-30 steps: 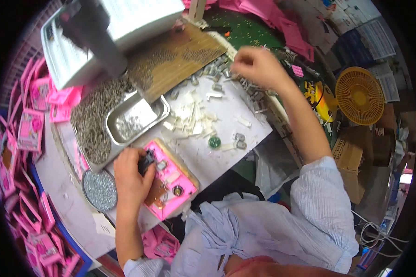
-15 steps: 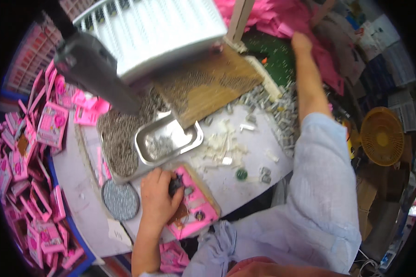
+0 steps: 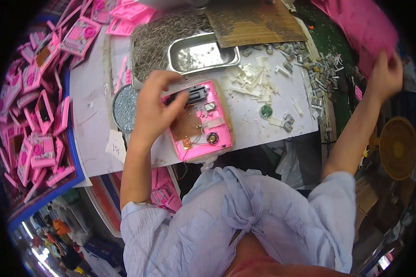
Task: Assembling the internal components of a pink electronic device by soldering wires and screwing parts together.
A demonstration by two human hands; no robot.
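A pink plastic housing lies with its inside up, in front of me. Inside it are a brown board, a round metal-rimmed part, thin wires and a black rectangular part along the far edge. My left hand is over the housing's far left corner, thumb and fingers apart beside the black part; whether the fingertips touch it is hidden. Far to the right, my right hand has its fingers closed at the lower end of a pink plastic sheet.
A metal tray stands beside a bin of small screws. A round dish of grey bits is left of the housing. White plastic pieces and metal parts lie right. Pink housings fill a blue-edged crate at left.
My view has turned, bringing the housing nearer the middle. My left fingers have spread from around the dark part. My right hand remains at the pink sheet, with the arm swung further outward.
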